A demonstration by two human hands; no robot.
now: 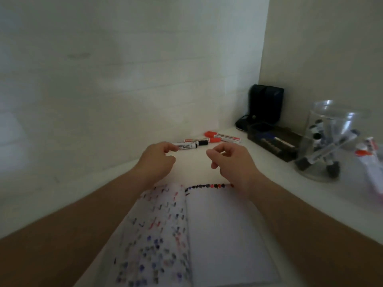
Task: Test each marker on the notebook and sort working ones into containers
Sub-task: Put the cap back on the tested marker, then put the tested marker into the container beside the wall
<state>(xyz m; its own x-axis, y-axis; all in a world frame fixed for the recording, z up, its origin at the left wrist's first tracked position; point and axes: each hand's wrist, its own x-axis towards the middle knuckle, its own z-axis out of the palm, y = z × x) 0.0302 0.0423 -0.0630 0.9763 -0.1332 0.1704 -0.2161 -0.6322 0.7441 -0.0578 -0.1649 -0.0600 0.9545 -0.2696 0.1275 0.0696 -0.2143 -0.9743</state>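
Note:
An open notebook (217,228) lies on the white desk, its left page covered in black, red and blue test marks and a row of dots along the top of the right page. My left hand (157,160) pinches the end of a black-capped white marker (189,146) held level above the desk. My right hand (230,160) hovers to the right of it with fingers loosely curled, holding nothing. Behind lie another marker (196,140) and a red-capped marker (224,137).
A dark rectangular tray (275,141) with markers sits at the right rear. A clear glass jar (329,141) holds several markers at the far right, with more red-capped markers (371,160) beside it. A black pouch (265,104) stands in the corner against the wall.

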